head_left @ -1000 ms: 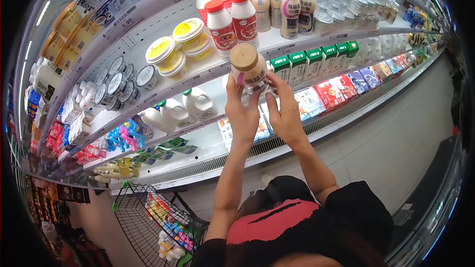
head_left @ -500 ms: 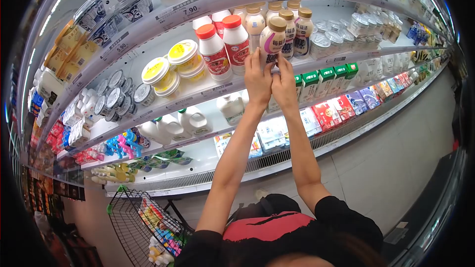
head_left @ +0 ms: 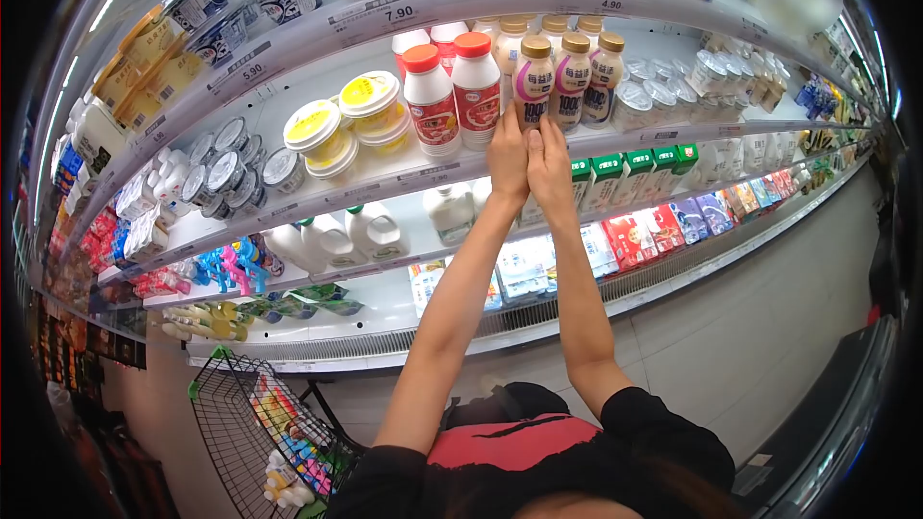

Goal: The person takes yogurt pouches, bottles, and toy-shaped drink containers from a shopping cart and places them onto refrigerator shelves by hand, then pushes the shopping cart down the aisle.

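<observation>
A gold-capped drink bottle (head_left: 535, 79) with a purple swirl stands upright at the front of the middle shelf, beside matching gold-capped bottles (head_left: 572, 82). My left hand (head_left: 509, 156) has its fingers against the bottle's lower left side. My right hand (head_left: 551, 161) is against its lower right side, so both hands are closed round the base and touching each other. Fingertips partly cover the label's lower part. Just left of my left hand stand white bottles with red caps (head_left: 476, 86).
White tubs with yellow lids (head_left: 370, 101) sit farther left on this shelf. A shelf edge with price tags (head_left: 433, 173) runs below my wrists. Green-topped cartons (head_left: 606, 178) line the shelf beneath. A black wire shopping cart (head_left: 231, 423) with goods stands at lower left.
The bottle has gone from nearer me and slightly tilted to upright, level with its neighbours. Both hands have stayed on it, now lower on its sides. The view has shifted slightly.
</observation>
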Demonstrator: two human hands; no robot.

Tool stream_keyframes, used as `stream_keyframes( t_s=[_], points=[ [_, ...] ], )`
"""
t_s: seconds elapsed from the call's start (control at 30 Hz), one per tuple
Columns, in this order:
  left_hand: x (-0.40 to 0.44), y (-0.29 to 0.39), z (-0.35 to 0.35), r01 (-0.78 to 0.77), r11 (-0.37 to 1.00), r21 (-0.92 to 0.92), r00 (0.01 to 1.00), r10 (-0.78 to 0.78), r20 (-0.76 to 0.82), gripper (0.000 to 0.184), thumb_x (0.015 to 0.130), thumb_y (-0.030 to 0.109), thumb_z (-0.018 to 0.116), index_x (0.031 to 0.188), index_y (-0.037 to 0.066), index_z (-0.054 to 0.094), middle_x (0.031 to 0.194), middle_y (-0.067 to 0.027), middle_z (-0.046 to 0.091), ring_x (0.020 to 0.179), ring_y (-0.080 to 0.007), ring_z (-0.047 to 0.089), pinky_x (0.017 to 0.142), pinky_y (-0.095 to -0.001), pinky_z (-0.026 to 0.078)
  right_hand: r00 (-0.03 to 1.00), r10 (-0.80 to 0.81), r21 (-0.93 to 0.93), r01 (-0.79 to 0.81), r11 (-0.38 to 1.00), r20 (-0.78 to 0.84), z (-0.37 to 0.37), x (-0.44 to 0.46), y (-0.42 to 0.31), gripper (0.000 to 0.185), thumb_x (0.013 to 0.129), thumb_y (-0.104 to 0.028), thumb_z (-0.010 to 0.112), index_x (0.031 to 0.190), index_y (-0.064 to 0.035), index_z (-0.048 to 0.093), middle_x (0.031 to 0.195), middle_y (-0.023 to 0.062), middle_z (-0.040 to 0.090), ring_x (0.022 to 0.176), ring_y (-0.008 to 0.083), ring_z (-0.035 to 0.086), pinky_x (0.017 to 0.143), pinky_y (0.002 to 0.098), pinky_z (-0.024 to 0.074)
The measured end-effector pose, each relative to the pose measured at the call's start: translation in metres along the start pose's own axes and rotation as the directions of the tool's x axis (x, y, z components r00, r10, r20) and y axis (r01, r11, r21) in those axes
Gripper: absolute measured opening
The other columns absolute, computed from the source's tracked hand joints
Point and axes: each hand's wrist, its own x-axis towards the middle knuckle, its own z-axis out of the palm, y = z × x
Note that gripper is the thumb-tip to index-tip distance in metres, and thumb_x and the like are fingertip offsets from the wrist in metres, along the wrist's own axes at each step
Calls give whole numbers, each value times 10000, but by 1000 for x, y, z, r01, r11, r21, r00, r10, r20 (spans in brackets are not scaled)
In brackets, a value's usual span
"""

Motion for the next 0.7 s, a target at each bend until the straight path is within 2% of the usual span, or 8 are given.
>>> stream_keyframes(
  t_s=[0.13,0.37,0.43,0.47,0.57,0.63,0.67,0.7],
  points=[
    [-5,5,-4,82,996,-20,995,-81,61,608,857,118,624,1385,-84,402,1246,-315,556,1063,-454,607,853,-458,525,1000,9,-47,-10,999,-9,2,-8,1,494,1032,-283,424,1331,106,482,1412,288,443,1320,438,413,1093,468,331],
    [-104,50,-113,-206,975,-82,974,212,82,529,897,82,573,1393,-20,419,1358,-244,490,1225,-401,521,1001,-429,463,964,-243,-28,241,970,-110,-22,-109,-89,305,1000,-153,458,1220,38,549,1297,196,533,1192,284,523,1037,381,384],
    [-162,44,-149,-22,999,-34,997,24,67,479,907,87,572,1354,-33,452,1322,-226,521,1197,-394,544,991,-422,472,973,-221,260,198,945,62,3,-160,-77,284,991,-122,452,1220,22,537,1235,188,557,1116,273,552,994,371,411],
    [-187,39,-172,145,989,-13,986,-143,87,443,909,89,573,1319,-46,475,1261,-228,559,1152,-390,563,957,-418,488,956,-99,298,12,955,277,13,-189,-73,281,983,-118,466,1221,15,534,1192,175,571,1074,260,564,957,371,428],
    [-278,10,-243,429,839,334,886,-464,27,295,877,87,611,1145,-34,589,1113,-195,617,1038,-380,581,858,-421,498,536,28,139,-269,953,844,43,-260,-71,295,951,-135,547,1214,-2,536,1096,170,603,964,270,606,845,379,475],
    [-339,4,-303,471,659,586,812,-583,2,236,842,120,651,1063,37,648,1097,-130,620,1108,-338,555,927,-453,445,256,-319,304,100,948,912,70,-312,-46,363,905,-175,635,1199,19,547,1062,221,600,919,363,621,807,433,505],
    [-377,-3,-328,490,562,666,818,-561,-128,224,842,144,654,1039,37,655,1098,-119,618,1147,-358,530,965,-483,417,-26,-377,375,182,909,926,79,-325,-48,368,899,-229,643,1181,-1,579,1079,223,600,946,408,612,828,466,506],
    [-400,7,-355,576,436,691,761,-594,-260,246,853,167,654,1059,33,653,1137,-143,607,1181,-410,496,999,-518,386,-58,-388,392,174,904,920,89,-340,-55,368,899,-229,643,1181,-1,579,1079,223,600,946,408,612,828,466,506]
  ],
)
